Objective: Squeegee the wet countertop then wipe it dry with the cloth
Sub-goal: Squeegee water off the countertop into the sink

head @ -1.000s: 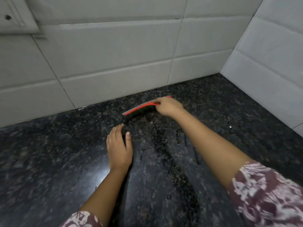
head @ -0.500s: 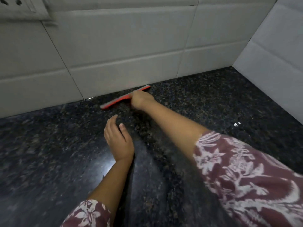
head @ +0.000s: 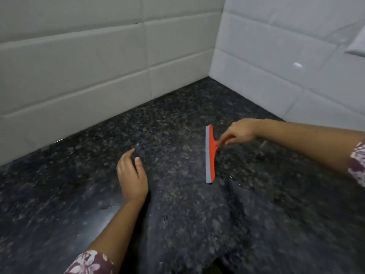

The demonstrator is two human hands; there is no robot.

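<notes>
Right hand (head: 240,131) grip on squeegee (head: 209,155) handle

A home kitchen corner — dark speckled granite countertop (head: 177,224) with a wet sheen, white rectangular wall tiles (head: 79,72) along the far and right sides, meeting at the far right — a person's bare forearms, floral sleeves.

We see pale wall tiles (head: 79,62) along the far side, w/ grout lines running left to right. More white tiles (head: 276,62) on the right wall meet them at the far-right corner. A whitish fixture (head: 357,47) pokes in at top right (too blurred to ID).
</notes>
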